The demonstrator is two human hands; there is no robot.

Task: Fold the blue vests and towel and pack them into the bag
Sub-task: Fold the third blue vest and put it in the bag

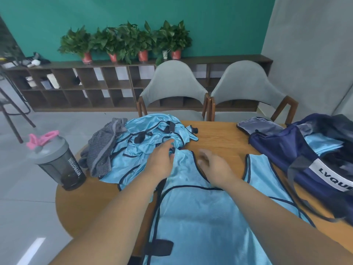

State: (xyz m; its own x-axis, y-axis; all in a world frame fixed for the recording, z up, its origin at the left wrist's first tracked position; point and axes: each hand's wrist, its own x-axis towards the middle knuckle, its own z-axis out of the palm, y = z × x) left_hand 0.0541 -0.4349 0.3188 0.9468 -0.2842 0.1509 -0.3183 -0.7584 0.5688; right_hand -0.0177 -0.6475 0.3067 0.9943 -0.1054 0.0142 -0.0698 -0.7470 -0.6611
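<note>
Wooden table (219,134): we saw flat vest (200,217) at 6 o'clock, bag (286,150) at 3. Our left hand (160,163), fingers straight, touched vest heap (145,131); right hand (215,167) loose, held nothing.

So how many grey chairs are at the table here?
2. The left chair stands across the table, near its middle; the right chair is close beside it, behind the bag. None seems hidden.
</note>
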